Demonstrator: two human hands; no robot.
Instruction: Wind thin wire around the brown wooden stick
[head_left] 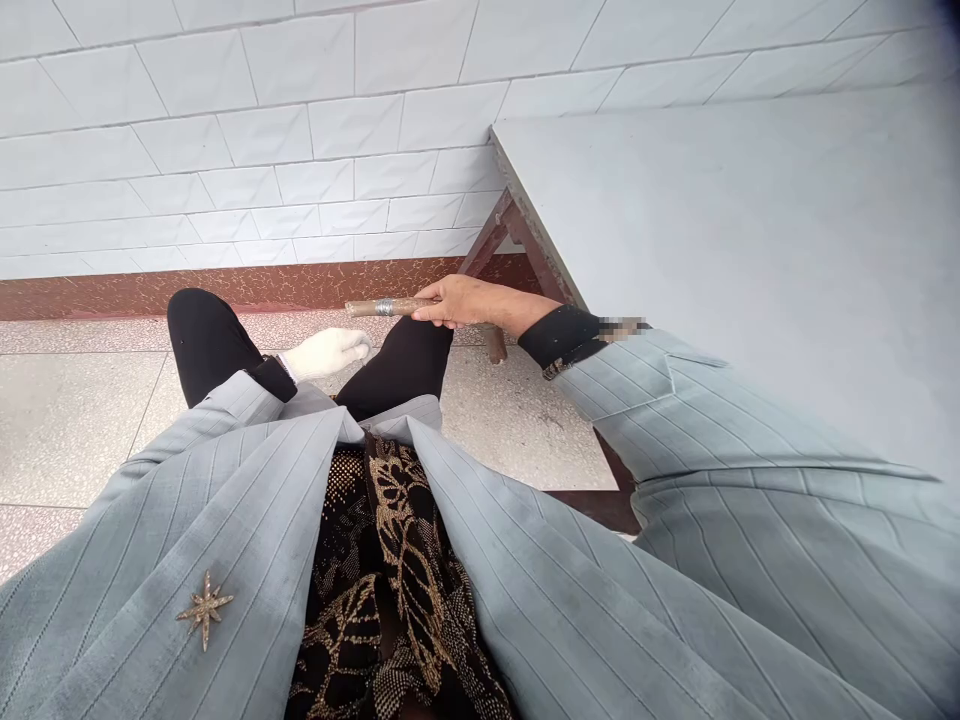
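My right hand (454, 302) is bare and closed around one end of a brown wooden stick (360, 308). Silvery wire (383, 306) is wound round the stick partway along, and its free end points left. The part inside my fingers is hidden. My left hand (324, 353) wears a white knitted glove and rests low between my knees, just below the stick and apart from it. Its fingers are curled together. Whatever they may hold is too small or too covered to make out.
On the right stands a pale table (720, 230) with reddish-brown legs (487, 235), close beside my right arm. A white tiled wall (300, 90) with a brown skirting (112, 292) runs ahead of my knees. Speckled floor tiles (75, 400) lie below.
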